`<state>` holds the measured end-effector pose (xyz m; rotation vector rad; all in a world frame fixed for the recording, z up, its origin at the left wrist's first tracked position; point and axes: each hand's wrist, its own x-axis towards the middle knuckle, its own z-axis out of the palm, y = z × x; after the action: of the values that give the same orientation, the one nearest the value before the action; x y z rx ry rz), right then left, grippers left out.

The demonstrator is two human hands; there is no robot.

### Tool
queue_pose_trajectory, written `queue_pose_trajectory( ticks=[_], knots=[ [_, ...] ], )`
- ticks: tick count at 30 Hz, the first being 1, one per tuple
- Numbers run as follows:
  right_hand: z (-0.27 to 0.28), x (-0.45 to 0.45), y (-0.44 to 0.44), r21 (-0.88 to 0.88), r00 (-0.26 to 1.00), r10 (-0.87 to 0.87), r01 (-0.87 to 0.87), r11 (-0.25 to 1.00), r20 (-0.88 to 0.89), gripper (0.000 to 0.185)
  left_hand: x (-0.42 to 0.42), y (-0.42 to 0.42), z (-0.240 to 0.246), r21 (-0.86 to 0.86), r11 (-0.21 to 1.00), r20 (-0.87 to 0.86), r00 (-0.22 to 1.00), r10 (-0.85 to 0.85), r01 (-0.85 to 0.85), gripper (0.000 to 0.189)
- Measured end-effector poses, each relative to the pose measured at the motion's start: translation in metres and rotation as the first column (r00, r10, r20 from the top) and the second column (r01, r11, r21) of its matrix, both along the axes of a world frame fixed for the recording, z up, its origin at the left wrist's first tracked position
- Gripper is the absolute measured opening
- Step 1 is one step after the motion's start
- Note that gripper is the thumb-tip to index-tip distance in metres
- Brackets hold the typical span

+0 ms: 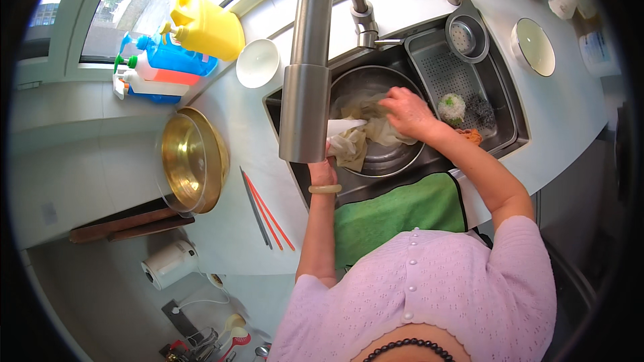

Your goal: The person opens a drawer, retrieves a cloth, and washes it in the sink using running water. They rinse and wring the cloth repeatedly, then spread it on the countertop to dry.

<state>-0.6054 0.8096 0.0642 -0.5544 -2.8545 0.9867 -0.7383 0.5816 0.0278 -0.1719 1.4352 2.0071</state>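
Observation:
In the sink, a round metal basin holds water and a wet, pale, thin cloth. My left hand, with a pale bangle at its wrist, grips a bunched part of the cloth at the basin's left side. The faucet spout hides most of that hand's fingers. A white, tapered object juts out from behind the spout above the cloth; its other end is hidden. Over the cloth's right part is my right hand, fingers curled; whether they pinch cloth cannot be told.
A thick metal faucet spout hangs before the basin. At right, a perforated tray holds scrubbers and a small strainer. White bowls, chopsticks and a golden basin stand around. A green towel drapes the front edge.

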Motion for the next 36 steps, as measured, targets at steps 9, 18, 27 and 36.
queue_pose_trajectory(
  ticks=[9,18,27,36],
  knots=[
    [-0.018,-0.015,-0.006,-0.570,0.999,-0.040,0.033,0.821,0.000,0.019,-0.006,-0.005,0.050,-0.127,0.935,-0.170,0.921,-0.350,0.332,0.013],
    [0.053,0.002,0.032,-0.520,0.921,-0.281,0.106,0.847,-0.271,0.009,0.003,0.002,0.028,-0.814,0.573,-0.493,0.412,-0.766,0.093,0.025],
    [0.053,0.007,0.028,-0.832,0.970,-0.161,-0.066,0.551,-0.183,0.013,0.004,0.002,0.009,-0.483,0.813,-0.489,0.671,-0.558,0.324,0.074],
    [0.089,0.021,0.011,-0.539,0.978,0.072,-0.170,0.825,-0.198,0.025,0.025,0.024,0.035,-0.565,0.754,-0.557,0.520,-0.648,0.335,0.019]
  ],
)
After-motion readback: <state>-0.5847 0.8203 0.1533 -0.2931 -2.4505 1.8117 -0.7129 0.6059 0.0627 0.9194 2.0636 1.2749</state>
